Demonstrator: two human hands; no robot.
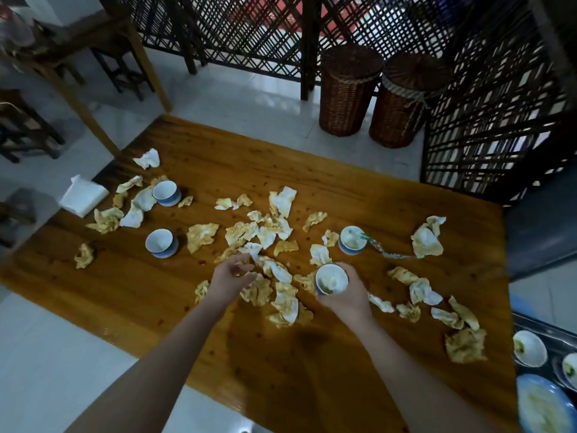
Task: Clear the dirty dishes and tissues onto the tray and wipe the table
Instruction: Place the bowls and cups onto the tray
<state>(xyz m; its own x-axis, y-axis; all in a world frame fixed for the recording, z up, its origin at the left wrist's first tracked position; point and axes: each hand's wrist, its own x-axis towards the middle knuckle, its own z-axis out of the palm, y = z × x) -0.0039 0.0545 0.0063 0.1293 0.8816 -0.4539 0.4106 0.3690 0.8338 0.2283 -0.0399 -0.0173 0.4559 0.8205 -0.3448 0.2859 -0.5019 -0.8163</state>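
Clearing in progress, head view. The right hand (345, 296) grips a bowl (331, 278), fingers and thumb curled round its wall. The rim tips toward the viewer, and whether the foot is clear of the table (134, 285) cannot be told. The left hand (232, 276) hangs over the middle heap of tissues (240, 232), its fingers loosely curled and slightly apart, holding nothing that can be seen. The tray (537, 325) sits past the table's near right corner and already holds two bowls and a plate. A spoon bowl (352, 240), a far-left bowl (166, 192) and a near-left bowl (160, 243) stand among the tissues that cover most of the tabletop, so the task appears less than half done. The step in hand is judged to be carrying the gripped bowl to the tray. To do it well, level the rim first, since residue shows inside. Lift it clear of the tissues touching its foot, then swing it right and set it in a bare part of the tray, or nest it only if it seats squarely. The left hand can meanwhile gather the tissues beneath it into one wad, closing all fingers rather than pinching single sheets. Wiping should wait until the top is bare.
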